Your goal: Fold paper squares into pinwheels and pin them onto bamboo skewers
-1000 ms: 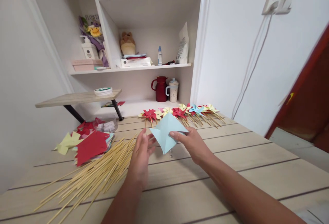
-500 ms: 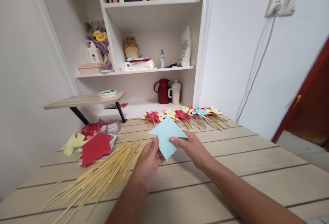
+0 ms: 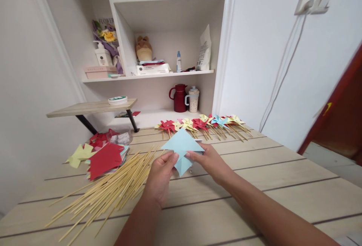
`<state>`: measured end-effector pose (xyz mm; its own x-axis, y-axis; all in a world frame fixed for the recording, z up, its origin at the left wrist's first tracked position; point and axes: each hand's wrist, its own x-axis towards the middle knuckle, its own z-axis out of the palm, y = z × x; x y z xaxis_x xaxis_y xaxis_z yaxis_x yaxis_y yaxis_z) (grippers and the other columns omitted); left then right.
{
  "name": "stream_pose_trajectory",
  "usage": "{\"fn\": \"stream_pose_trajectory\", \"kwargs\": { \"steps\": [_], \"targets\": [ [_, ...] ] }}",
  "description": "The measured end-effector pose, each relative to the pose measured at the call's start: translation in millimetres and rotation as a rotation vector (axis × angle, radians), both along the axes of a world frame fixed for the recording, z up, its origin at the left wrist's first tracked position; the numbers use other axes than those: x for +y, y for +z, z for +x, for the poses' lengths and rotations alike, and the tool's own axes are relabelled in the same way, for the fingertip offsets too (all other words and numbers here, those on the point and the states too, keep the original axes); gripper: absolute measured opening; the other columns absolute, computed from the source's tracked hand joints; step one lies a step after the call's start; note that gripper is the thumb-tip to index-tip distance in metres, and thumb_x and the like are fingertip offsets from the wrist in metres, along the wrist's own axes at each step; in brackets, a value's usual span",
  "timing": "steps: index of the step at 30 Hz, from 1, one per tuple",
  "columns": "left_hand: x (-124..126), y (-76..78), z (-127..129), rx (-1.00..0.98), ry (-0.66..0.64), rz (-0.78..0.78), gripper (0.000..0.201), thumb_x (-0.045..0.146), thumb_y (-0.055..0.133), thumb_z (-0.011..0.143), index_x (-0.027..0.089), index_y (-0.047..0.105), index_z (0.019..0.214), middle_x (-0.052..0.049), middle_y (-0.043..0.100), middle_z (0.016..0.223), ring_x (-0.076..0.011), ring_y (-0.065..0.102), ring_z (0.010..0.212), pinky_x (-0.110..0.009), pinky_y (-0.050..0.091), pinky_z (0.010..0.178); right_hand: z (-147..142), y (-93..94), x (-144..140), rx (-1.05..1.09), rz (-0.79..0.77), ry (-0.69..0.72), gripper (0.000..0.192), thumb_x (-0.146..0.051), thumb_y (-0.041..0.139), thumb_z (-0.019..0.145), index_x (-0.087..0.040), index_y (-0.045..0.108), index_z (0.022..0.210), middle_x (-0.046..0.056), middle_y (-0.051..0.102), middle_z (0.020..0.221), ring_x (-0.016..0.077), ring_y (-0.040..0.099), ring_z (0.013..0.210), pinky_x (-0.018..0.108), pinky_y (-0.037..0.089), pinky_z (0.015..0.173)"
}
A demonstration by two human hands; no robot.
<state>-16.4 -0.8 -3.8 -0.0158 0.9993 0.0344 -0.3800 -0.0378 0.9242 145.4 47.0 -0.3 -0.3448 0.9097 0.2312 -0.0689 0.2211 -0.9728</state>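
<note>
A light blue sheet of paper, cut in from its corners, is held up over the table between both hands. My left hand pinches its lower left part, thumb on top. My right hand grips the right side, thumb pressed near the middle; its other fingers are hidden behind the paper. To the left of my left hand lies a loose pile of thin wooden sticks. Beyond the paper, finished paper pinwheels on sticks lie in a row, red, yellow, pink and blue.
Red cut paper tops a stack at the left, beside a yellow piece and a clear plastic container. A small raised wooden shelf stands behind them. A red jug and a cup stand at the back.
My left thumb has moved up and inward onto the blue paper, whose left side is now folded in. The view has tilted slightly downward.
</note>
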Motion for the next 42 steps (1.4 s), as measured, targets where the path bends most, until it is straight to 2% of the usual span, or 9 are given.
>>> {"fn": "stream_pose_trajectory", "kwargs": {
  "steps": [4, 10, 14, 18, 20, 23, 29, 36, 42],
  "targets": [
    [2.1, -2.0, -1.5, -0.005, 0.048, -0.005, 0.037, 0.045, 0.08, 0.073, 0.013, 0.079, 0.092, -0.011, 0.077, 0.089, -0.0201, 0.069, 0.082, -0.03, 0.051, 0.08, -1.2, 1.4, -2.0, -0.005, -0.019, 0.037, 0.036, -0.049, 0.077, 0.071, -0.016, 0.064, 0.074, -0.001, 0.059, 0.065, 0.0143, 0.048, 0.062, 0.028, 0.038, 0.063],
    [0.9, -1.7, -0.5, -0.014, 0.085, 0.017, 0.039, 0.046, 0.082, 0.069, 0.013, 0.079, 0.092, -0.011, 0.077, 0.086, -0.0213, 0.07, 0.078, -0.032, 0.052, 0.077, -0.6, 1.7, -2.7, -0.055, -0.015, 0.061, 0.036, -0.051, 0.076, 0.073, -0.017, 0.064, 0.076, -0.001, 0.06, 0.067, 0.0153, 0.051, 0.065, 0.028, 0.038, 0.064],
    [-0.2, -1.1, -0.1, 0.002, 0.113, 0.017, 0.038, 0.045, 0.082, 0.07, 0.014, 0.079, 0.091, -0.01, 0.077, 0.083, -0.0208, 0.069, 0.076, -0.032, 0.052, 0.076, -0.1, 2.2, -3.4, -0.039, 0.012, 0.069, 0.037, -0.049, 0.076, 0.075, -0.018, 0.068, 0.094, 0.002, 0.068, 0.084, 0.0185, 0.057, 0.076, 0.029, 0.043, 0.071],
    [0.7, -1.7, -0.6, 0.056, 0.142, 0.025, 0.038, 0.044, 0.08, 0.071, 0.013, 0.079, 0.092, -0.01, 0.077, 0.085, -0.0223, 0.069, 0.081, -0.032, 0.051, 0.078, -0.1, 5.7, -5.2, 0.016, 0.043, 0.063, 0.043, -0.055, 0.064, 0.085, -0.019, 0.069, 0.107, 0.006, 0.07, 0.099, 0.021, 0.059, 0.087, 0.03, 0.044, 0.076],
    [1.3, -2.3, -1.1, 0.11, 0.168, 0.028, 0.038, 0.044, 0.079, 0.072, 0.013, 0.079, 0.092, -0.009, 0.077, 0.085, -0.0226, 0.068, 0.082, -0.031, 0.05, 0.077, 0.3, 6.7, -5.1, 0.015, 0.037, 0.073, 0.044, -0.056, 0.063, 0.086, -0.017, 0.07, 0.104, 0.007, 0.07, 0.097, 0.0209, 0.059, 0.086, 0.03, 0.044, 0.076],
    [1.3, -2.9, -1.3, 0.199, 0.209, 0.028, 0.035, 0.044, 0.078, 0.072, 0.013, 0.079, 0.091, -0.007, 0.076, 0.082, -0.0205, 0.066, 0.077, -0.029, 0.049, 0.072, 0.9, 5.3, -3.5, -0.002, 0.008, 0.056, 0.042, -0.052, 0.073, 0.078, -0.016, 0.07, 0.099, 0.005, 0.07, 0.09, 0.0195, 0.059, 0.079, 0.029, 0.044, 0.072],
    [-0.7, 0.6, 1.3, 0.325, 0.212, 0.048, 0.028, 0.039, 0.075, 0.072, 0.015, 0.08, 0.084, -0.002, 0.072, 0.069, -0.0168, 0.06, 0.065, -0.027, 0.045, 0.063, 0.1, -1.1, 1.0, 0.015, -0.045, -0.023, 0.034, -0.044, 0.078, 0.071, -0.014, 0.069, 0.084, 0.003, 0.067, 0.074, 0.0167, 0.056, 0.068, 0.029, 0.043, 0.067],
    [-0.3, 3.6, 3.2, 0.237, 0.286, 0.028, 0.032, 0.036, 0.081, 0.064, 0.014, 0.078, 0.086, -0.007, 0.077, 0.085, -0.0205, 0.066, 0.077, -0.029, 0.049, 0.072, 0.4, -2.8, 3.4, -0.039, 0.004, -0.062, 0.029, -0.041, 0.076, 0.072, -0.014, 0.07, 0.08, 0.002, 0.066, 0.071, 0.0157, 0.054, 0.065, 0.028, 0.04, 0.064],
    [0.6, -3.5, 0.4, 0.276, 0.247, 0.076, 0.03, 0.042, 0.079, 0.07, 0.014, 0.077, 0.079, -0.004, 0.072, 0.071, -0.0173, 0.062, 0.068, -0.026, 0.046, 0.066, -0.9, -1.8, 2.4, -0.063, -0.002, -0.075, 0.026, -0.04, 0.076, 0.07, -0.015, 0.07, 0.075, 0.001, 0.066, 0.069, 0.0161, 0.054, 0.064, 0.028, 0.041, 0.064]
  ]
}}
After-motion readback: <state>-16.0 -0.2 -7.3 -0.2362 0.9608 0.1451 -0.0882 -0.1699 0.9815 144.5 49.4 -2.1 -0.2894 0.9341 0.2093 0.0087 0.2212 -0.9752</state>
